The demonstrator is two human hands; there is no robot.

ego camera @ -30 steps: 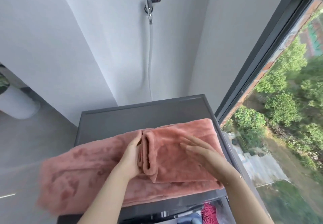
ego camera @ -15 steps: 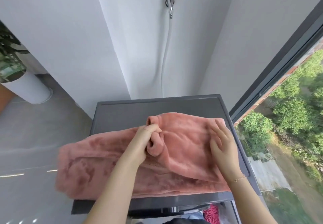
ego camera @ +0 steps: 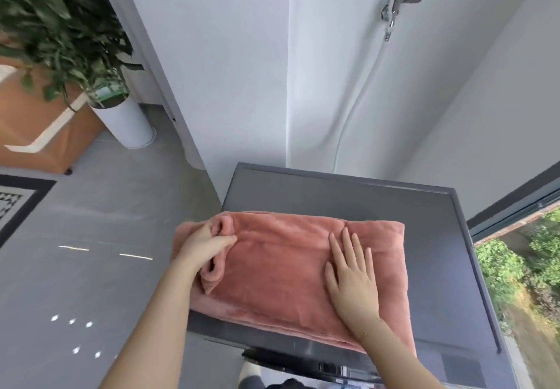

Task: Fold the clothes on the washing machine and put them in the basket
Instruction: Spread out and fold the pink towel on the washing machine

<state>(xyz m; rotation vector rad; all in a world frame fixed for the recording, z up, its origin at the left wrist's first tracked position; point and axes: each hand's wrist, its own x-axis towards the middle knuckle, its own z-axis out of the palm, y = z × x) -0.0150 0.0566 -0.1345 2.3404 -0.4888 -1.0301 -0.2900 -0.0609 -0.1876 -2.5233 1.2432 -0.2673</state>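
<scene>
Her left hand (ego camera: 202,247) grips the pink towel's (ego camera: 281,270) rolled fold at the washing machine's (ego camera: 348,194) left edge, while her right hand (ego camera: 351,276) presses flat, fingers straight.

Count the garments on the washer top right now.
1: a pink fleece garment folded across the washer top, left hand gripping its left end, right hand flat on it. Its folds could hide more.

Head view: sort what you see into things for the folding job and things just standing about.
For the job: pink garment, washing machine, left hand gripping the garment's edge, right hand flat on it.
Standing about: potted plant, wall tap, hose, window.
</scene>
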